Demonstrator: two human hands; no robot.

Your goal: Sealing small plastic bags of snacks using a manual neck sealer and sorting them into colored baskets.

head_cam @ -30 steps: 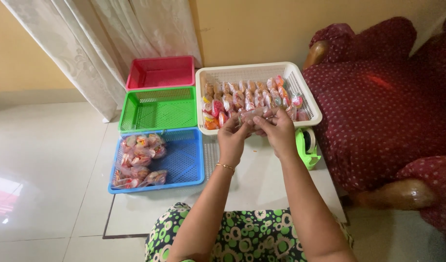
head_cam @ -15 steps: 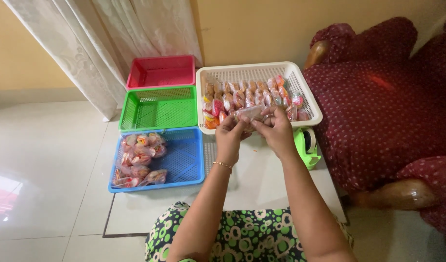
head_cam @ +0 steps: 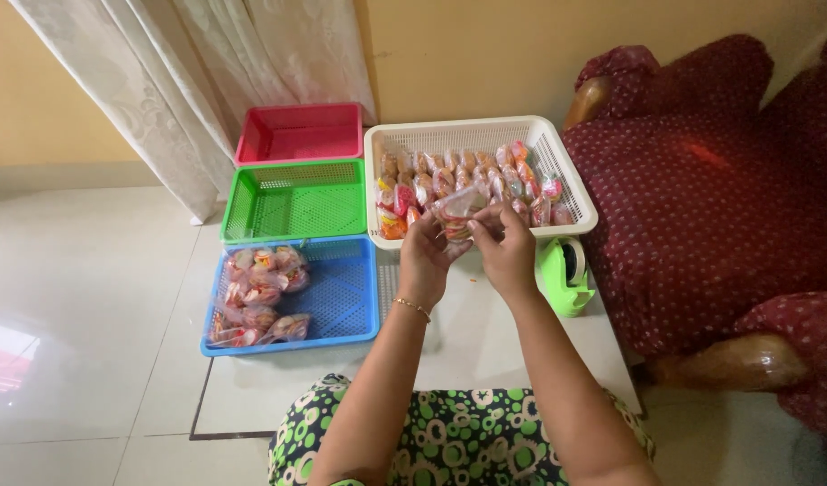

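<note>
Packet (head_cam: 456, 212) pinched by my left hand (head_cam: 424, 254) and right hand (head_cam: 503, 247) above white basket (head_cam: 575, 193); I grip corners firmly.

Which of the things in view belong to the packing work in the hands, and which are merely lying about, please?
In use:
- left hand and right hand, both holding a clear bag of snacks
- white basket of wrapped snacks
- blue basket with filled bags
- green tape dispenser

Lying about:
- green basket
- pink basket
- red armchair
- curtain
</note>
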